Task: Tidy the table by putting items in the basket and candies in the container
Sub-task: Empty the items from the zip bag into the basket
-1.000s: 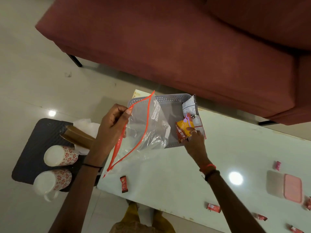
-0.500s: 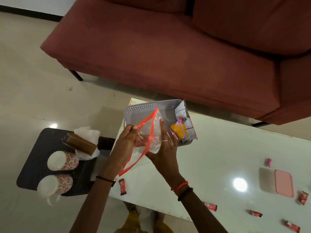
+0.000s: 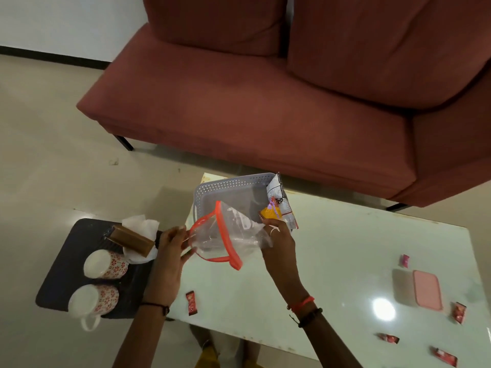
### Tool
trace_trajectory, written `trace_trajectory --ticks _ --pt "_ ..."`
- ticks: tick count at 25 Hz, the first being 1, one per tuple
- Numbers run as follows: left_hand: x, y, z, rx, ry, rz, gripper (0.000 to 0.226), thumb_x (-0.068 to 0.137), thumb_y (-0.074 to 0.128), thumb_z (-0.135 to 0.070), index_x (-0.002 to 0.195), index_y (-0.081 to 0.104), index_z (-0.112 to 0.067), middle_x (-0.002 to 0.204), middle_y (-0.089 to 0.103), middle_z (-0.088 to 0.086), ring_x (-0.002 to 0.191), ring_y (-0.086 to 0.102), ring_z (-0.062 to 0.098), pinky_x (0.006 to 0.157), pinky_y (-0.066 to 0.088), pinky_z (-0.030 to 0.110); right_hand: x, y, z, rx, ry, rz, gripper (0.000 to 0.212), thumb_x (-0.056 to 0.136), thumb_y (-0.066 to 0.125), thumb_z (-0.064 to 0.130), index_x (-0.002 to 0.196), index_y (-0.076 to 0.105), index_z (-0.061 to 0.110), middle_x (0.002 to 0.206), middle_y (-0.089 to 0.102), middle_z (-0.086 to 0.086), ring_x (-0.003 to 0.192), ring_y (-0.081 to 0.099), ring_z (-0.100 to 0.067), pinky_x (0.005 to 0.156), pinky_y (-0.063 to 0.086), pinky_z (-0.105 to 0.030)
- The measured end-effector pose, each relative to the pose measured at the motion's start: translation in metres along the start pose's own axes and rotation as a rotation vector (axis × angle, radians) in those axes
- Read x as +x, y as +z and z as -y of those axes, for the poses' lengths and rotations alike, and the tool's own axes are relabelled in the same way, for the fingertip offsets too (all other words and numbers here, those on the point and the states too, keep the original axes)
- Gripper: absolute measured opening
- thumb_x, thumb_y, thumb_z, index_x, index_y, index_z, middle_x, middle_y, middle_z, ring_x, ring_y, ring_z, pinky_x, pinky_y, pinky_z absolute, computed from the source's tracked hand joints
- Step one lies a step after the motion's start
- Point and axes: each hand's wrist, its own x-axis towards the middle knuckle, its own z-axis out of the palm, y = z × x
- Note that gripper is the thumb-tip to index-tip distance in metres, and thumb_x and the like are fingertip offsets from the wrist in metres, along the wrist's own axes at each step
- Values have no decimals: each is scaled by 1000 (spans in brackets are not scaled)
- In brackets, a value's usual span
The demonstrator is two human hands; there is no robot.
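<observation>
Fingers [image 3: 178,233] of left hand [image 3: 170,258] and right hand [image 3: 280,248] each in a pinch on bag [image 3: 228,235], at six o'clock of basket [image 3: 228,181].

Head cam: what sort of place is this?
Most likely a home living room. A red upholstered sofa stands on a tiled floor behind a low white table, and beside the table a dark tray holds a floral mug.

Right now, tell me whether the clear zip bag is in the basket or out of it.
Out. The left hand and right hand grip the clear zip bag, bunched up, at the grey basket's near rim, not lying inside.
</observation>
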Motion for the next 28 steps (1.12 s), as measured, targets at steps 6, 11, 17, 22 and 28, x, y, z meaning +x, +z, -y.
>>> trace_trajectory --ticks 6,11,17,22,28 --pt "-61 23 -68 718 548 381 33 85 60 -39 115 48 -49 120 47 -44 111 44 -24 77 37 -8 -24 -44 12 123 33 111 27 93 43 7 117 52 15 93 57 15 80 58 8 65 45 -4" --pt "-77 55 -71 1087 428 626 69 82 68 -28 139 30 -33 148 36 -1 134 37 20 109 31 26 -37 -73 41 90 -175 46 21 81 57 -15 94 68 -3 105 63 -12 96 58 -22 81 49 -18" --pt "-88 57 -78 1176 499 679 101 71 76 -41 145 7 -38 156 21 -6 144 21 22 118 17 54 -62 -105 57 374 -248 158 14 79 62 -13 87 69 -4 95 62 0 94 59 -5 83 45 -4" --pt "-112 55 -63 952 318 724 74 59 73 -63 121 51 -27 115 60 -4 108 57 16 100 47 36 -79 -115 69 595 -198 143 33 66 73 38 86 59 16 90 64 4 85 64 -9 80 52 -13" --pt "-138 39 -23 1187 543 452 35 82 63 -47 106 66 -22 101 73 3 90 67 20 73 50 26 -125 -112 54 -5 -316 -138 11 78 63 1 87 69 -1 99 63 -15 94 59 -29 76 41 -8"
